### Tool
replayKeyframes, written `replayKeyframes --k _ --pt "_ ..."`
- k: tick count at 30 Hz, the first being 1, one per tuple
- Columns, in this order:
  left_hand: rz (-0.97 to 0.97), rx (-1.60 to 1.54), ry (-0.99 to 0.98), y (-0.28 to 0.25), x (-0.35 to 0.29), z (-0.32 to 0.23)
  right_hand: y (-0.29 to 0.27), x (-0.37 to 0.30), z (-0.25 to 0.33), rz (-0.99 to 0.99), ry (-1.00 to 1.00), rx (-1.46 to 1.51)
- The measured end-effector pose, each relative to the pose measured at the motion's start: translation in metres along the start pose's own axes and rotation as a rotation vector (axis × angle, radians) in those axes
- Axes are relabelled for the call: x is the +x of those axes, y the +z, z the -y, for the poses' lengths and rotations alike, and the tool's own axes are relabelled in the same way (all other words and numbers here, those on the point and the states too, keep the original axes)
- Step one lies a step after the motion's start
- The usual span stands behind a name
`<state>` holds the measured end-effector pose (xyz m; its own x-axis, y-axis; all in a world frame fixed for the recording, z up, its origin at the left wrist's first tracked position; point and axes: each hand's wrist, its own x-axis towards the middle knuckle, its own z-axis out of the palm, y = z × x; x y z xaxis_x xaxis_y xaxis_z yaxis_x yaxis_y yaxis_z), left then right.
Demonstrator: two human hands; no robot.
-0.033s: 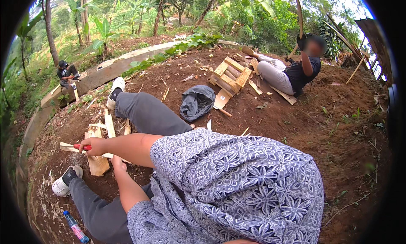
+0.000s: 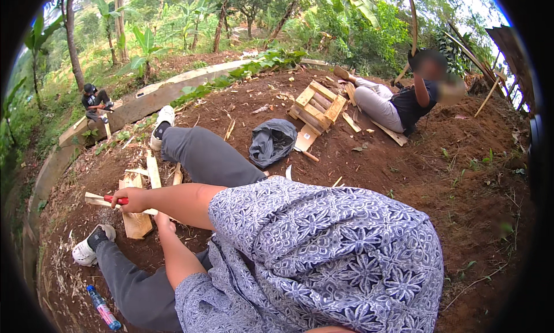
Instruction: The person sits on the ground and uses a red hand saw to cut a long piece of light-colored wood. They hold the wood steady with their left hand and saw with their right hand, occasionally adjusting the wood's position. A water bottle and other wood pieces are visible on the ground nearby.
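My right hand (image 2: 135,199) is closed round a red-handled tool (image 2: 117,200), whose working end I cannot make out. It sits over a pale wooden strip (image 2: 94,198) that runs leftward past my fingers. Nearer me, my left hand (image 2: 164,221) is closed on the other end of this strip, low between my legs. Under the strip lies a flat wooden board (image 2: 137,224) on the soil. A narrow wooden slat (image 2: 153,170) and smaller offcuts lie just beyond the board.
A black plastic bag (image 2: 272,142) lies beyond my right leg, beside a small wooden stool (image 2: 317,108). A person (image 2: 411,105) sits at right holding a long curved pole (image 2: 413,21). Another person (image 2: 96,105) sits on the concrete edge (image 2: 130,109). A bottle (image 2: 104,310) lies near my left leg.
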<state>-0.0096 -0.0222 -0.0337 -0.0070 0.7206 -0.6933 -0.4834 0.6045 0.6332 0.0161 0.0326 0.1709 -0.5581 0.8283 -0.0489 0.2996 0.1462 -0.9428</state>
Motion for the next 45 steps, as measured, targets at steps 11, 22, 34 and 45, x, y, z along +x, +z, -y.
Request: replayKeyframes --k 11,22,34,45 --pt "-0.193 0.217 0.159 -0.018 -0.014 0.038 -0.012 -0.029 0.046 0.119 0.17 0.264" --pt "-0.274 -0.283 0.116 0.0 -0.069 -0.015 -0.033 -0.067 0.03 0.048 0.242 0.351" --pt "-0.637 -0.139 0.114 0.024 -0.043 -0.026 -0.053 0.012 0.111 0.114 0.145 0.459" --pt "-0.619 -0.175 0.191 0.025 -0.042 -0.027 -0.048 -0.01 0.092 -0.02 0.017 0.28"
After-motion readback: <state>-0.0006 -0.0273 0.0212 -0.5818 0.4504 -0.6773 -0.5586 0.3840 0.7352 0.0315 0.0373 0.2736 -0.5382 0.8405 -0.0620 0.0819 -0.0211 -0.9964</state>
